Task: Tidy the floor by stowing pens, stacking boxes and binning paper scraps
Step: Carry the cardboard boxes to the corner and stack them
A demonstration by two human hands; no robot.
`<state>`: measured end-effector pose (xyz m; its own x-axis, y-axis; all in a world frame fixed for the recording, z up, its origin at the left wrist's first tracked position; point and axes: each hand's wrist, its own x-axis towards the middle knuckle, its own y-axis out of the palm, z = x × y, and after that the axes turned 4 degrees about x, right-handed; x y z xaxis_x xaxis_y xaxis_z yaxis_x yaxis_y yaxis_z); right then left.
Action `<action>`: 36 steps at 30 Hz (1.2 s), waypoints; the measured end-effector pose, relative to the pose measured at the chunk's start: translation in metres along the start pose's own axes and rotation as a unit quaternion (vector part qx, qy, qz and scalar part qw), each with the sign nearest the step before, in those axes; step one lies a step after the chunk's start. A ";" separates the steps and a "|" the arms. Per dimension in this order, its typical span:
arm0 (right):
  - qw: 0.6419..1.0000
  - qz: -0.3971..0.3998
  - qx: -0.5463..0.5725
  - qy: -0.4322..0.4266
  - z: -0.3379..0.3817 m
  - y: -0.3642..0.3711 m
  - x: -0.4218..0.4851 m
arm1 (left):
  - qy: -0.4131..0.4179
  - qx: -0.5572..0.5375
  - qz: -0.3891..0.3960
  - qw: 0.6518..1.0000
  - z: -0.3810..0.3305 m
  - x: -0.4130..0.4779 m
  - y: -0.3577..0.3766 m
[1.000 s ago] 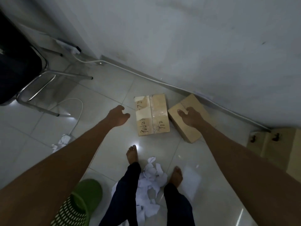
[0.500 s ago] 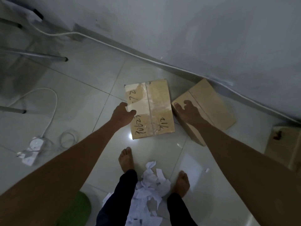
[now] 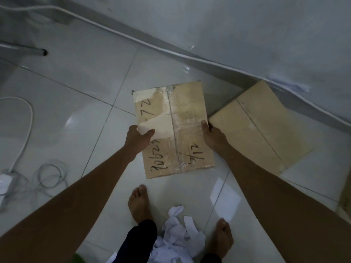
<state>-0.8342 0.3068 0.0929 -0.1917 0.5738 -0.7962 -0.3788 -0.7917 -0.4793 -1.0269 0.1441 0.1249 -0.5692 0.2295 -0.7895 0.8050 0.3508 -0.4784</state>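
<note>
Both hands grip the taped box on the floor.

Paper scraps lie between my feet. Ahead, my left hand clasps the left edge of the taped box; my right hand clasps its right edge. A second box sits just beside it, against the wall.

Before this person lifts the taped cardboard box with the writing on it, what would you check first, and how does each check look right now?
1. Left hand on the taped box, left edge: ok.
2. Right hand on its right edge: ok.
3. Fingers under the box: cannot tell.
4. Plain box top free to stack onto: ok.
5. Feet clear of the paper scraps: not ok, they lie between the feet.
6. White cable away from the boxes: ok.
</note>
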 end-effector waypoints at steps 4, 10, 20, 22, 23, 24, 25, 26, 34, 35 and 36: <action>0.999 0.009 0.032 -0.010 -0.002 0.007 0.015 | -0.040 -0.025 0.000 0.999 0.009 0.025 0.007; 0.992 -0.013 0.108 -0.058 -0.003 0.012 0.025 | -0.045 -0.040 0.040 0.997 0.019 0.041 0.006; 0.991 -0.021 0.122 -0.045 0.002 0.015 0.018 | -0.057 -0.126 0.118 0.983 0.016 0.028 0.008; 0.992 -0.019 0.119 -0.040 0.004 0.011 0.010 | -0.054 -0.121 0.127 0.983 0.013 0.020 0.002; 0.992 -0.016 0.122 -0.040 0.006 0.007 0.004 | -0.053 -0.117 0.130 0.983 0.010 0.016 -0.002; 0.991 -0.013 0.129 -0.036 0.007 0.004 -0.002 | -0.051 -0.114 0.131 0.983 0.007 0.010 -0.007; 0.990 -0.012 0.136 -0.030 0.009 0.002 -0.009 | -0.048 -0.110 0.132 0.984 0.004 0.004 -0.011; 0.989 -0.013 0.144 -0.023 0.012 -0.001 -0.016 | -0.045 -0.109 0.132 0.984 0.000 -0.002 -0.016; 0.989 -0.004 0.147 0.012 0.033 -0.041 -0.093 | -0.012 -0.081 0.129 0.988 -0.037 -0.076 -0.058; 0.989 -0.005 0.145 0.011 0.034 -0.045 -0.105 | -0.011 -0.077 0.124 0.989 -0.040 -0.087 -0.061; 0.989 -0.006 0.145 0.009 0.034 -0.050 -0.116 | -0.011 -0.075 0.120 0.990 -0.043 -0.098 -0.065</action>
<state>-0.8242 0.2872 0.2219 -0.1706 0.5771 -0.7986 -0.6247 -0.6901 -0.3653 -1.0308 0.1377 0.2495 -0.3587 0.3041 -0.8825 0.8822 0.4194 -0.2140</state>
